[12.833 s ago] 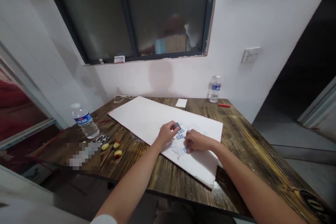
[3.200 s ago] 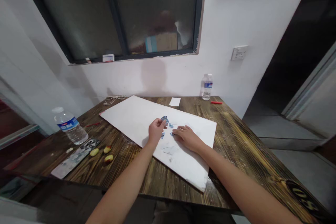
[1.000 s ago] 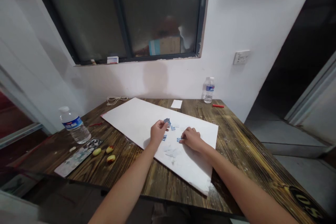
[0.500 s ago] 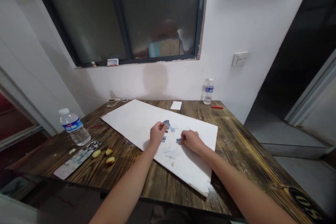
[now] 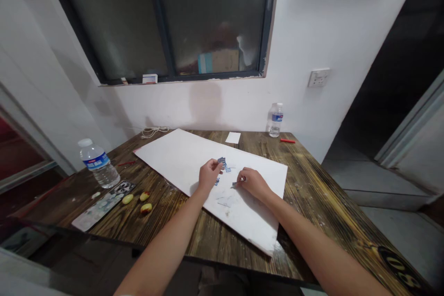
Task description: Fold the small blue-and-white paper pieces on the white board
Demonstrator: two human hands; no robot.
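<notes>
A large white board [image 5: 180,157] lies slanted on a dark wooden table [image 5: 322,194]. Small blue clips [image 5: 228,169] are scattered near the board's middle. My left hand [image 5: 208,175] rests on the board with its fingers closed round a small bunch of blue clips [image 5: 221,162]. My right hand [image 5: 251,182] lies just to the right, fingertips pinched on one blue clip [image 5: 235,184] against the board. Another blue clip [image 5: 217,181] lies between the two hands.
A water bottle [image 5: 98,164] stands at the table's left, beside a flat printed strip [image 5: 102,200] and three small fruits [image 5: 140,201]. At the back are a second bottle [image 5: 275,121], a red pen [image 5: 287,140], a white note [image 5: 232,137] and a coiled cord [image 5: 154,131].
The right hand has drawn back from lying flat on the board and now pinches one clip a little further right. The left hand keeps its bunch of clips in the same spot.
</notes>
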